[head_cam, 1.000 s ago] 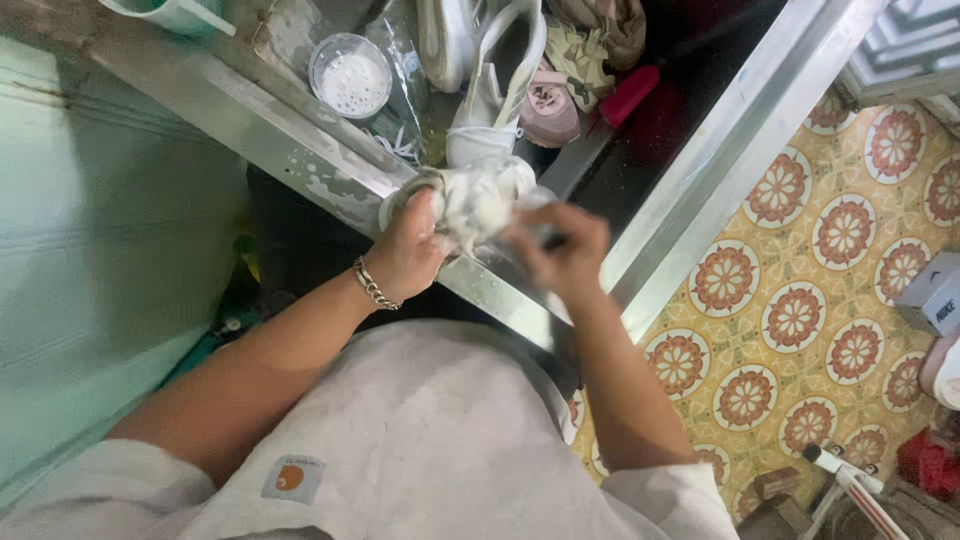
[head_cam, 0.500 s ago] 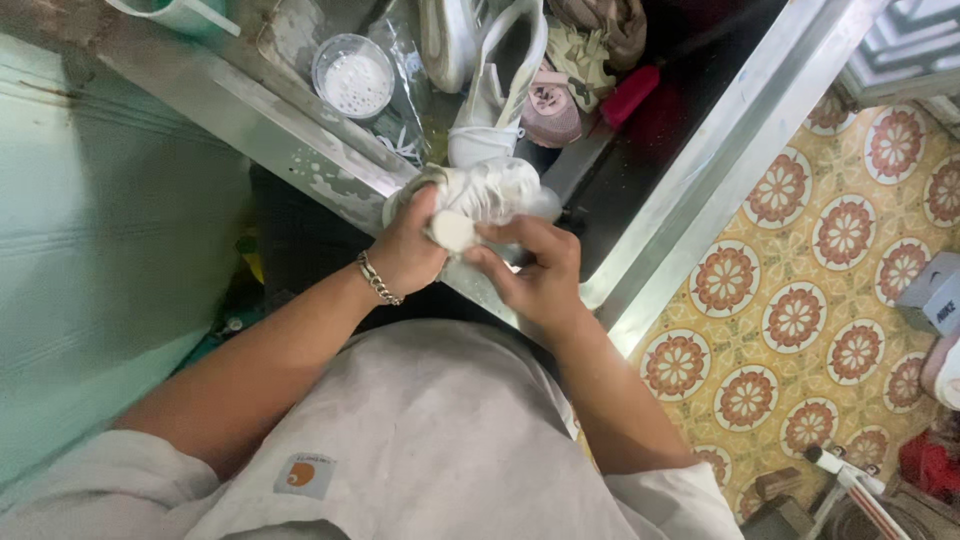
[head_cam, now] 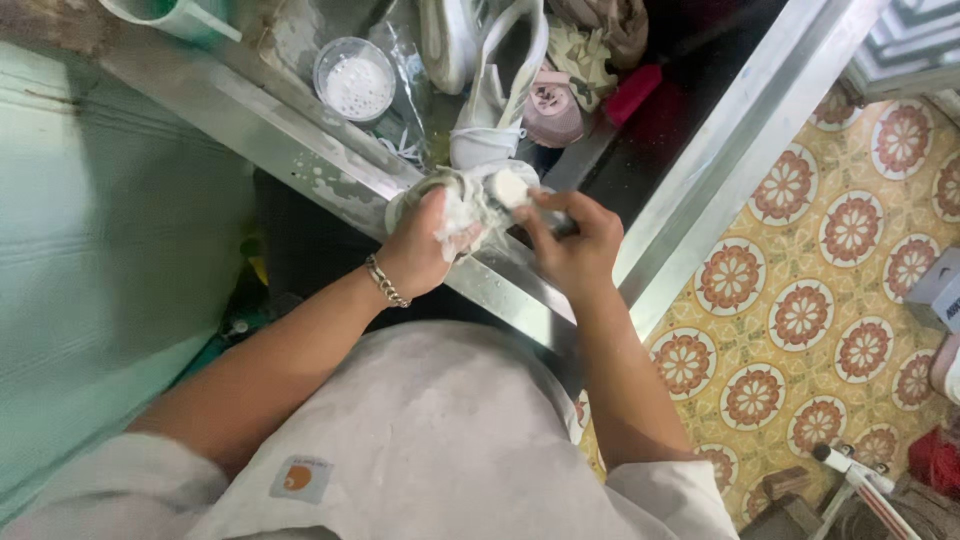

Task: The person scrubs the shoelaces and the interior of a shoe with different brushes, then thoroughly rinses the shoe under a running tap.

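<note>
The person wears a light grey shirt (head_cam: 420,440) with short sleeves. The cloth looks soft and a bit dusty, with faint pale marks on it. A small square patch (head_cam: 301,478) is sewn on the chest, and it has an orange shape in the middle. The short sleeves end near the elbows, so both arms are bare below that. A silver chain bracelet (head_cam: 386,282) with chunky links goes around the left wrist. The left hand (head_cam: 425,250) and the right hand (head_cam: 570,243) are bare, with no gloves and no rings that can be seen.
</note>
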